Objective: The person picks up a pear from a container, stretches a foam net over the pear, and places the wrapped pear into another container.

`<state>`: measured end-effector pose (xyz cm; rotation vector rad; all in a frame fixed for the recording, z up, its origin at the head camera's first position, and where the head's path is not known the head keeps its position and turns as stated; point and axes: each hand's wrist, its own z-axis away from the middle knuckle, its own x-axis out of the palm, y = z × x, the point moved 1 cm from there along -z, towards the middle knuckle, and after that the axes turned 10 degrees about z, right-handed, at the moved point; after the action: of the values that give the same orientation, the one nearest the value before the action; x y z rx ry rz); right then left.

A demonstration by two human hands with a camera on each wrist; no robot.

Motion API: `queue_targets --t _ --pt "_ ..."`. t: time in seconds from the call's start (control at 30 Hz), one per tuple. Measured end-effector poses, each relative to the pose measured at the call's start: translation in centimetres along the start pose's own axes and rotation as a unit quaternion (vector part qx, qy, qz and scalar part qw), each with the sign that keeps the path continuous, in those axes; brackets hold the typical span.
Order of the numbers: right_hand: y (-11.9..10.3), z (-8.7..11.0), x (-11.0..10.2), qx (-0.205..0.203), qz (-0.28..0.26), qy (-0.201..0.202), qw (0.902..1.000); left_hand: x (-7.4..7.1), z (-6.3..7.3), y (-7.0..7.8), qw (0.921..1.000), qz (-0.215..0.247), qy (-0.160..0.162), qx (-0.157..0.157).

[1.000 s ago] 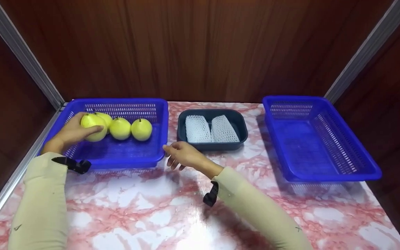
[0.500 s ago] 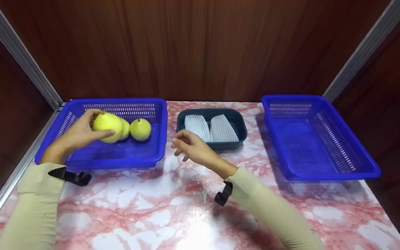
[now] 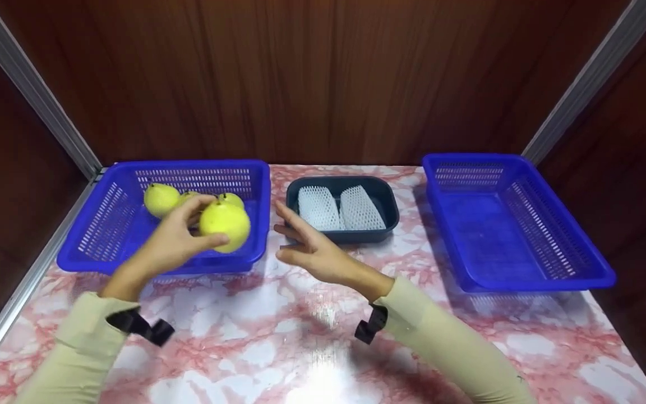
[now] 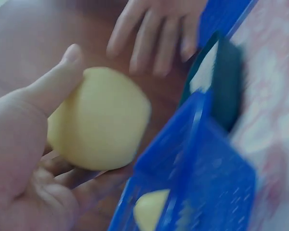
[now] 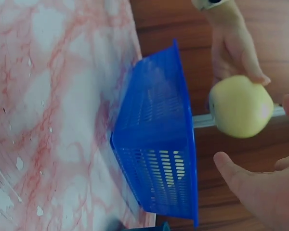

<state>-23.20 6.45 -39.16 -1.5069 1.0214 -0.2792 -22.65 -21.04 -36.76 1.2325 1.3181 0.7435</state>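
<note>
My left hand [image 3: 171, 241] grips a yellow pear [image 3: 225, 227], thumb on the near side, raised above the right part of the left blue basket [image 3: 160, 266]. In the left wrist view the pear [image 4: 103, 120] lies between thumb and fingers. Behind it in that basket sit three more pears; the leftmost pear [image 3: 160, 200] shows best, the others are partly hidden. My right hand [image 3: 326, 258] hovers with fingers extended between that basket and the dark tray [image 3: 351, 237], holding nothing. In the right wrist view its fingers [image 5: 231, 168] are apart from the pear [image 5: 242, 108].
Two white foam net sleeves, a left sleeve [image 3: 319, 207] and a right sleeve [image 3: 361, 207], lie side by side in the dark tray. A second blue basket [image 3: 536, 285] stands at the right on the marbled table [image 3: 278, 348]. Wooden panels [image 3: 323, 84] close off the back and sides.
My left hand has lifted the pear and carried it rightward across the basket. My right hand has shifted slightly right, and its fingers have straightened.
</note>
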Motion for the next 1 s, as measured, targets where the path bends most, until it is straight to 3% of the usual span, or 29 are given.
queue_targets --t 0.2,0.4,0.6,0.83,1.0 --pt "-0.2 0.7 0.2 -0.015 0.017 -0.024 0.9994 3.5 0.4 0.4 0.9991 0.018 0.029 0.024" --pt "0.1 1.1 0.2 -0.032 0.000 -0.036 0.9988 5.8 0.9 1.0 0.9984 0.028 0.042 0.027" --pt "0.2 1.7 0.1 -0.043 -0.021 -0.040 0.9981 7.7 1.4 1.4 0.9981 0.048 0.032 0.020" --pt "0.0 3.0 -0.1 -0.032 0.007 -0.025 0.9991 9.3 1.8 1.5 0.9971 0.059 0.023 0.042" --pt "0.2 4.0 -0.2 -0.021 0.007 -0.013 0.9997 10.3 2.1 1.3 0.9969 0.067 0.015 0.040"
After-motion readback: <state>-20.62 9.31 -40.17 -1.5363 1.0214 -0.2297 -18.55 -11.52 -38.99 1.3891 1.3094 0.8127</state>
